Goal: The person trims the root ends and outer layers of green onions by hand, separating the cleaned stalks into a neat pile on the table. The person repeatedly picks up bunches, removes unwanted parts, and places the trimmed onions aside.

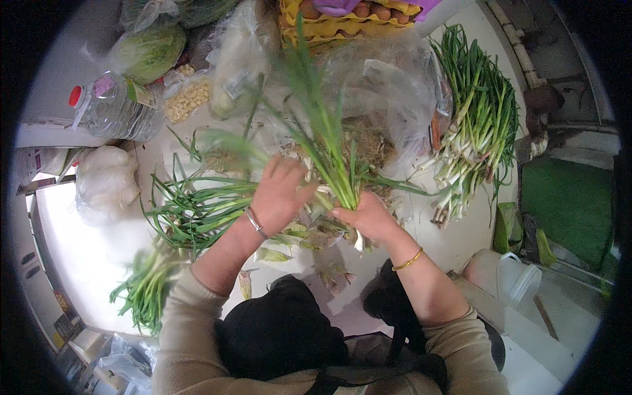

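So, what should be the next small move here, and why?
Perhaps the bare right hand should lay its bunch of long green stalks with white ends onto the heap of similar green-and-white stalks at the right, since both have their white ends roughly toward the person.

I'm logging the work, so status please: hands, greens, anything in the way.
Right hand gripping greens, white ends toward the wearer. Left hand alongside, grip unclear. Scraps strewn close by.
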`<state>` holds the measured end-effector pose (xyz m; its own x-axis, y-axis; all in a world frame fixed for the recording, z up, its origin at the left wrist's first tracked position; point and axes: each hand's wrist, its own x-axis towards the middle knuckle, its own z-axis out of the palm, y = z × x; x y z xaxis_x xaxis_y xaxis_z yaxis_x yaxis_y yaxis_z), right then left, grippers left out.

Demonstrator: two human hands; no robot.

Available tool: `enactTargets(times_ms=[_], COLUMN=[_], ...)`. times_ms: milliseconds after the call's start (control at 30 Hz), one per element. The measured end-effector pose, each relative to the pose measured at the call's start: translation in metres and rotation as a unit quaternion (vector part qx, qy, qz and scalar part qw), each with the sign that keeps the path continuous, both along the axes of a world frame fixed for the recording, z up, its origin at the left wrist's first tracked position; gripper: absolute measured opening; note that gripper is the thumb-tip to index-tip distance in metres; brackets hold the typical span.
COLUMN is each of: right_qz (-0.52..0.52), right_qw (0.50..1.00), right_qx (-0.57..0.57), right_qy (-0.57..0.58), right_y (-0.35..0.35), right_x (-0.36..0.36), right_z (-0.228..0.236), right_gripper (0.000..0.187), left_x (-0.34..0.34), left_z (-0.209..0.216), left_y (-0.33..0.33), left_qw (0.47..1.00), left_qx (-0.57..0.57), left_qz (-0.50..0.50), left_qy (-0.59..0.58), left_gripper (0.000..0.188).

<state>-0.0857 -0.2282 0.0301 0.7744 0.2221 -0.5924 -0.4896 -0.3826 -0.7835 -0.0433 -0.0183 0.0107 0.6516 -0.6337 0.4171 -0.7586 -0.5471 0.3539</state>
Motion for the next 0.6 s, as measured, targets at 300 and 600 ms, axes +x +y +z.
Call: enactTargets(times_ms=[300, 600], right_qz=[-0.316, -0.29], right_qw=[0.89, 0.915], right_qx=[0.291, 0.255], right_qy=[0.153, 0.119], right_y=[0.023, 0.031], right_x=[-0.005, -0.006], right_z=[-0.008, -0.014], right_gripper=[0.014, 0.011], left_x=[-0.055, -0.067], left_z=[-0.004, -0.008], left_y=[-0.014, -0.006], left_qw=[0.717, 0.81], left_qx=[-0.337, -0.151], left_qz=[0.043, 0.063], left_qy=[0.608, 0.564], left_gripper=[0.028, 0.025])
